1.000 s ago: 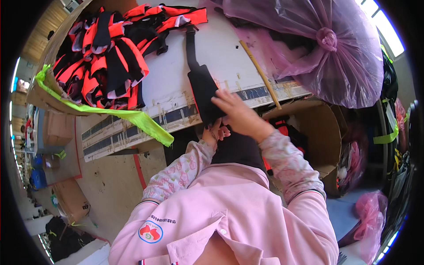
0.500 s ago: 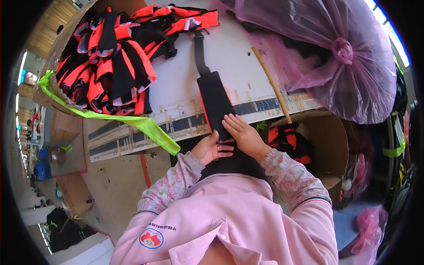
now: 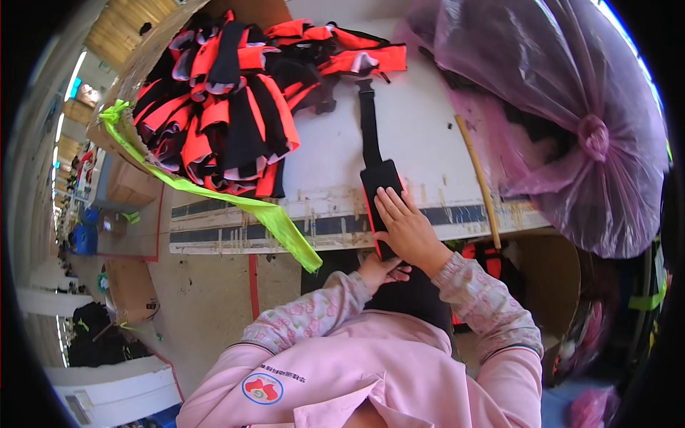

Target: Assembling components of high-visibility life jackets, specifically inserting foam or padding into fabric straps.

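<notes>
A black padded belt with a red-orange edge [image 3: 379, 177] lies lengthwise on the white table, its near end reaching over the front edge. Its narrow webbing strap [image 3: 368, 125] runs away from me to a black buckle [image 3: 365, 85]. My right hand [image 3: 412, 232] rests flat on the padded part, fingers stretched out and pointing away. Below the table edge, my left hand [image 3: 382, 272] is closed at the belt's near end, with its fingers partly hidden.
Many orange-and-black belts [image 3: 214, 114] fill a cardboard box at the left, with a neon-yellow strip [image 3: 267, 214] hanging off it. A tied purple plastic bag [image 3: 571, 85] stands at the right. Beside it lies a thin wooden stick [image 3: 479, 182]. An open carton [image 3: 553, 285] sits under the table.
My right hand has slid farther up the padded belt and lies flatter. My left hand has gone from spread fingers to closed at the near end. The whole view has shifted.
</notes>
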Motion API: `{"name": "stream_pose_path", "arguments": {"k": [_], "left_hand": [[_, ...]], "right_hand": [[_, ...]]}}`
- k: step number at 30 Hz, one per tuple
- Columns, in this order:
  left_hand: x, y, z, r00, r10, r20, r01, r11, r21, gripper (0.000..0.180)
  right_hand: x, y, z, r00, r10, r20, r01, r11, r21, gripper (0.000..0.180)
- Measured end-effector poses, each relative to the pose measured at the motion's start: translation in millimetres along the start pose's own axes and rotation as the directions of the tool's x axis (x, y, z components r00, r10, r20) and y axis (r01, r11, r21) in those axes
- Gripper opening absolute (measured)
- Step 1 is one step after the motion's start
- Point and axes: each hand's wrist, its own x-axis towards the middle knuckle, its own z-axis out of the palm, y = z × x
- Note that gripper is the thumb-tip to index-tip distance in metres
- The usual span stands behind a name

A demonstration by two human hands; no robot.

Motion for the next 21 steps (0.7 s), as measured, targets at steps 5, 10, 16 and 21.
{"name": "stream_pose_path", "arguments": {"k": [5,10,16,21], "left_hand": [[15.9,-23.6,-11.8,0.995,0.091,-0.028,-0.090,0.996,0.017,0.024],[15.3,-27.8,-10.8,0.994,0.109,-0.007,-0.109,0.991,-0.082,0.019],[-9.5,-11.3,-20.5,0.987,0.116,0.111,-0.101,0.987,-0.126,0.022],[-25.6,39.4,-24.3,0.616,-0.047,0.786,-0.411,0.832,0.373,0.045]], "right_hand": [[81.1,22.8,41.9,0.995,0.078,-0.062,-0.078,0.997,0.002,0.066],[98.1,35.4,45.4,0.988,0.153,-0.009,-0.152,0.987,0.042,0.070],[8.6,-9.5,-11.1,0.759,0.622,0.193,-0.546,0.445,0.710,0.059],[-90.3,13.3,-83.8,0.777,0.582,0.241,-0.382,0.131,0.915,0.046]]}}
